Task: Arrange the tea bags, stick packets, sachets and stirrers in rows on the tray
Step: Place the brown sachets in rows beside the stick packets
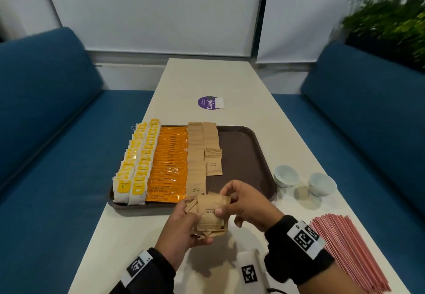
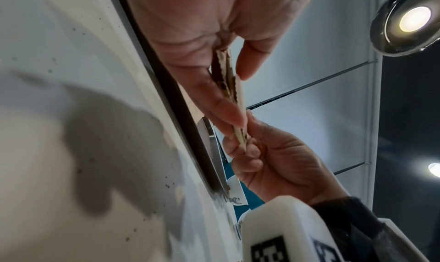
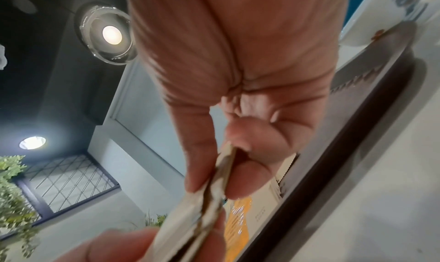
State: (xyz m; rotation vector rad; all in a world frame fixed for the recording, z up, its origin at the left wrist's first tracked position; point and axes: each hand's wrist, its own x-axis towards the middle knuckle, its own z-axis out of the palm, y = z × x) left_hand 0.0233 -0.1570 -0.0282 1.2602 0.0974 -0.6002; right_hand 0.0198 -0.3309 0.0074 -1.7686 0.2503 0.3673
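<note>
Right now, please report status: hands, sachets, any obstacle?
Left hand and right hand both pinch the brown sugar sachets, above the table. Second sachet row on tray half filled. Stirrers not yet placed. Nothing in the way.

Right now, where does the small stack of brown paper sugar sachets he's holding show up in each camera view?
Head: the stack of brown paper sugar sachets is low centre, held between both hands, in front of the tray.
Left wrist: edge-on, upper centre, pinched at both ends.
Right wrist: edge-on, bottom centre.
Shared landmark: the dark brown plastic tray's rim.
</note>
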